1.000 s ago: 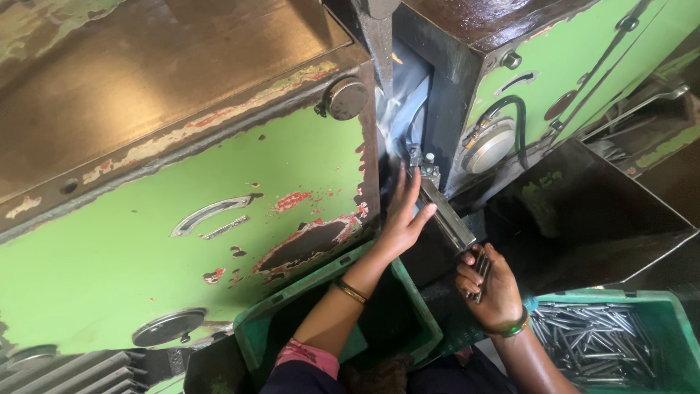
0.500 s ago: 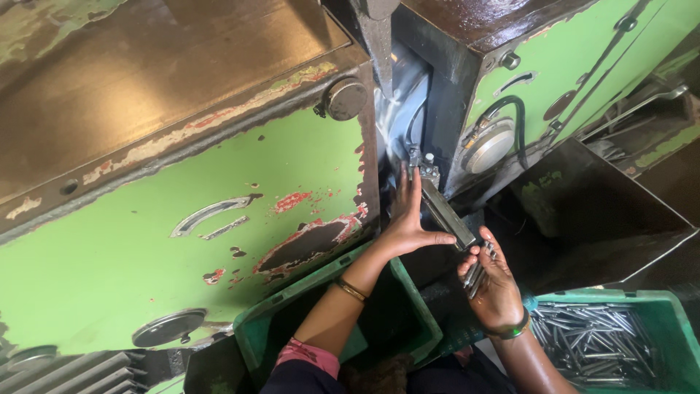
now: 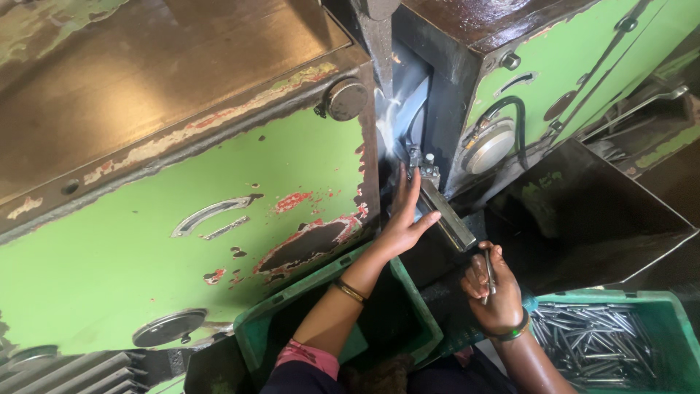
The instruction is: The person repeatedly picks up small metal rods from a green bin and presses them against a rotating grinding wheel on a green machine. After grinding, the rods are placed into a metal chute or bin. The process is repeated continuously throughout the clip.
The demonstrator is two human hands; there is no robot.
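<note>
My left hand (image 3: pixel 405 219) reaches up into the gap between two green machine housings, fingers spread, thumb touching the slanted metal guide bar (image 3: pixel 446 216) that runs out of the gap. My right hand (image 3: pixel 493 288) is just below the bar's lower end, closed around a few thin metal rods (image 3: pixel 488 271) that stick up from the fist. A gold bangle sits on my left wrist and a dark band on my right.
A large green machine body (image 3: pixel 182 255) with worn paint fills the left. A green crate (image 3: pixel 415 321) sits under my left arm. Another green crate (image 3: pixel 660 306) at lower right holds several metal rods (image 3: pixel 594 343). A dark metal chute (image 3: pixel 583 211) slopes at right.
My right hand has drawn down and away from the bar's lower end with the rods in it. My left hand has stayed by the bar in the gap.
</note>
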